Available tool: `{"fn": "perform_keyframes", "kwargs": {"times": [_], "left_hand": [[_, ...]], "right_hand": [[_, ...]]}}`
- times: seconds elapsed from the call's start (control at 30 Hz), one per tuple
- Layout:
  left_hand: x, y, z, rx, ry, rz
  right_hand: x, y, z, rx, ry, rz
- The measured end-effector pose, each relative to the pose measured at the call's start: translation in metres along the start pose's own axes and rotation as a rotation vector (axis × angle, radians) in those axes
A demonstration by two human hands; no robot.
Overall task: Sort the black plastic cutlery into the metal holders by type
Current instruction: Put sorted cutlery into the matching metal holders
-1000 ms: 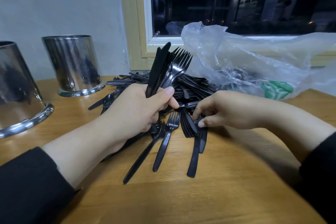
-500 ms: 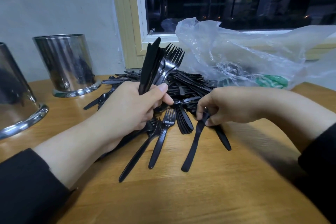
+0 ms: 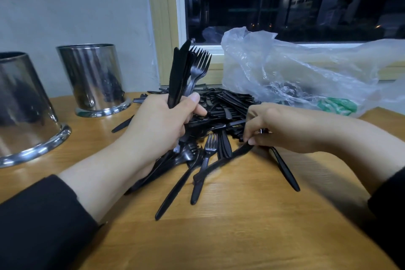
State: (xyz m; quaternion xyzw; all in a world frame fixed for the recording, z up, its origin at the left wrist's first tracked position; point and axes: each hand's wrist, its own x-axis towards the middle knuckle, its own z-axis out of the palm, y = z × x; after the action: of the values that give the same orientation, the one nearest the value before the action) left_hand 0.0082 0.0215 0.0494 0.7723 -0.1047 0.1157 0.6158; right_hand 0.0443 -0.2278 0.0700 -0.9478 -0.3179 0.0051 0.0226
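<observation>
Head view: left hand [image 3: 162,125] grips bundle [image 3: 186,72]; right hand [image 3: 282,129] pinches knife [image 3: 223,163] at pile [image 3: 228,105] edge.

A crumpled clear plastic bag [image 3: 306,76] with a green print lies on the wooden tabletop [image 3: 241,237] beyond the right hand, against the sill of a dark window [image 3: 285,2]. A pale wall [image 3: 76,6] rises behind, beyond the left hand.
</observation>
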Motion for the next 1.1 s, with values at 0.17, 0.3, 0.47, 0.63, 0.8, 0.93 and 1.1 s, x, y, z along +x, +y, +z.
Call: {"fn": "perform_keyframes", "kwargs": {"times": [0.17,0.3,0.47,0.63,0.8,0.93,1.1], "left_hand": [[0.003,0.001,-0.003,0.087,0.03,0.014],[0.0,0.008,-0.002,0.186,0.021,0.031],[-0.003,0.01,0.003,0.357,-0.041,0.062],[-0.006,0.007,0.004,0.361,-0.148,0.111],[-0.004,0.005,0.005,0.349,-0.113,0.093],[0.002,0.001,0.002,0.16,0.001,0.04],[0.003,0.001,0.003,-0.017,0.071,-0.021]], "right_hand": [[-0.012,-0.012,-0.013,0.456,0.091,-0.009],[-0.012,-0.023,-0.017,0.725,0.251,-0.081],[-0.003,-0.029,-0.006,0.997,0.458,-0.065],[0.006,-0.031,0.002,1.244,0.525,-0.073],[0.003,-0.028,-0.005,1.21,0.644,-0.027],[0.007,-0.003,0.004,0.573,0.709,0.27],[0.016,0.002,0.016,0.265,0.556,0.341]]}}
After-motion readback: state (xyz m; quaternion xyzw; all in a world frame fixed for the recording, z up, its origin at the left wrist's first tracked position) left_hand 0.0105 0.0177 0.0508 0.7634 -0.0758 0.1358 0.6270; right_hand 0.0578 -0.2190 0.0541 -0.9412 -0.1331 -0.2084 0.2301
